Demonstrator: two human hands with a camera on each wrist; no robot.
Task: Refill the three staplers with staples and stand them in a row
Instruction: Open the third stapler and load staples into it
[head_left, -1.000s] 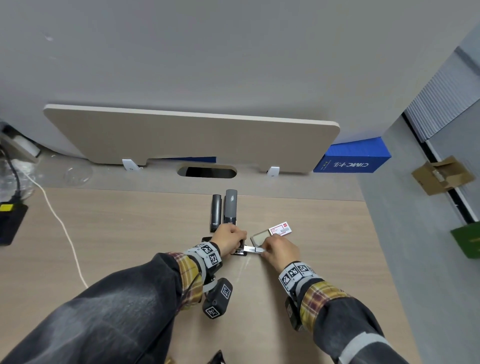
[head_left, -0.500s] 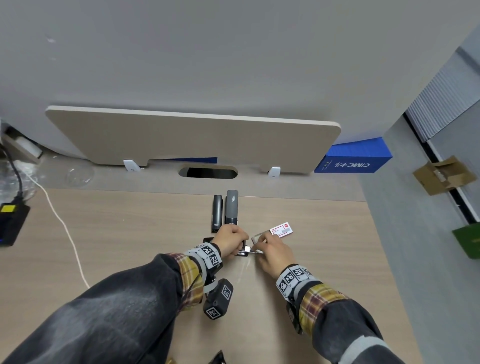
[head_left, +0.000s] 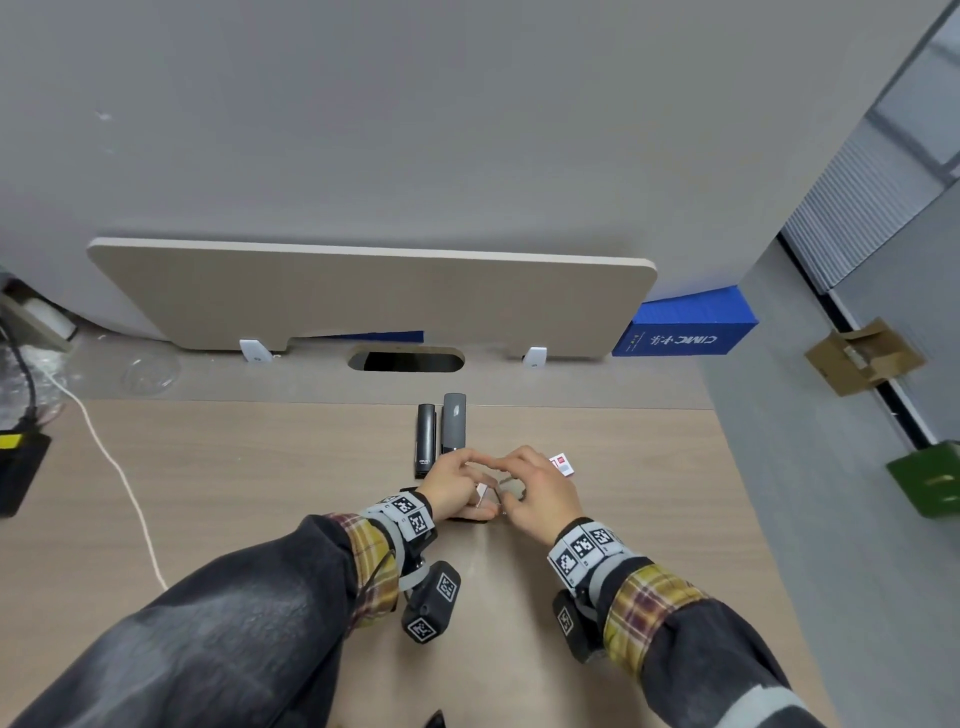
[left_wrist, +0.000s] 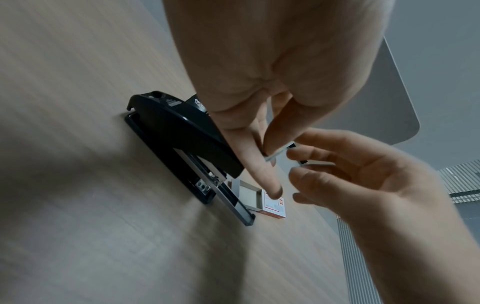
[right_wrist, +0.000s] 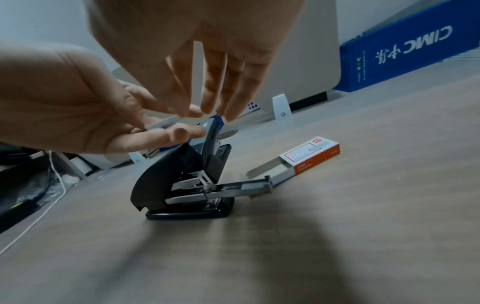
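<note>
A black stapler (right_wrist: 182, 185) stands on the desk with its lid up and its metal tray (right_wrist: 241, 186) pulled out; the head view hides most of it under my hands. My left hand (left_wrist: 270, 156) hovers above it and pinches a short staple strip (right_wrist: 161, 124) between thumb and forefinger. My right hand (right_wrist: 207, 92) faces it with fingers nearly straight, tips close to the strip. The staple box (head_left: 562, 464) lies half slid open just right of the tray. A slim black stapler (head_left: 426, 441) and a grey stapler (head_left: 453, 421) lie side by side behind.
A beige divider panel (head_left: 363, 291) stands at the desk's back edge, above a cable slot (head_left: 406, 360). A white cable (head_left: 119, 473) and a black device (head_left: 21, 467) lie at the left. A blue box (head_left: 685, 327) sits beyond the right corner.
Both hands have risen off the stapler and its tray and met above it. The right hand moved forward and left; the left now pinches the staple strip.
</note>
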